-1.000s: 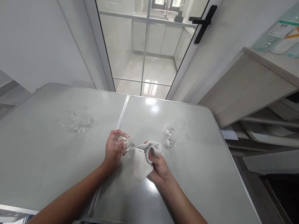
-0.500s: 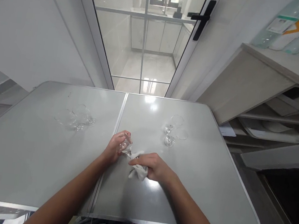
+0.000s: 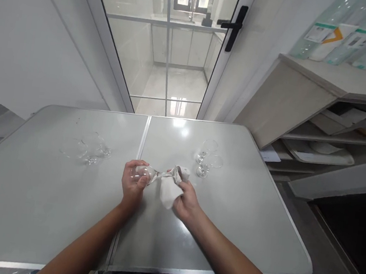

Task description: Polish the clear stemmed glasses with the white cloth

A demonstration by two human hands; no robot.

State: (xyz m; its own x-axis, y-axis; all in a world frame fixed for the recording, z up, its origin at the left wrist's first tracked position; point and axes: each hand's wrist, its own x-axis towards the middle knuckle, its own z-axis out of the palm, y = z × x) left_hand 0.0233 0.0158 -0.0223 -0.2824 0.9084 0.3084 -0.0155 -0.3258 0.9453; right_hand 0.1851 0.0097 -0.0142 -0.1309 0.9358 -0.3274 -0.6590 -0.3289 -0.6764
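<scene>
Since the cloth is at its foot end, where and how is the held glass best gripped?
Probably around the bowl, from the left with the left hand: the glass is sideways, its rounded end pointing left, while the cloth and right hand occupy the foot end.

We have a wine glass (image 3: 152, 175) between left hand (image 3: 132, 187) and right hand (image 3: 188, 202), cloth (image 3: 169, 193) in the latter; beyond, on the table (image 3: 247, 207), two stemmed glasses (image 3: 91, 160) leftward, two others (image 3: 202, 171) rightward.
</scene>
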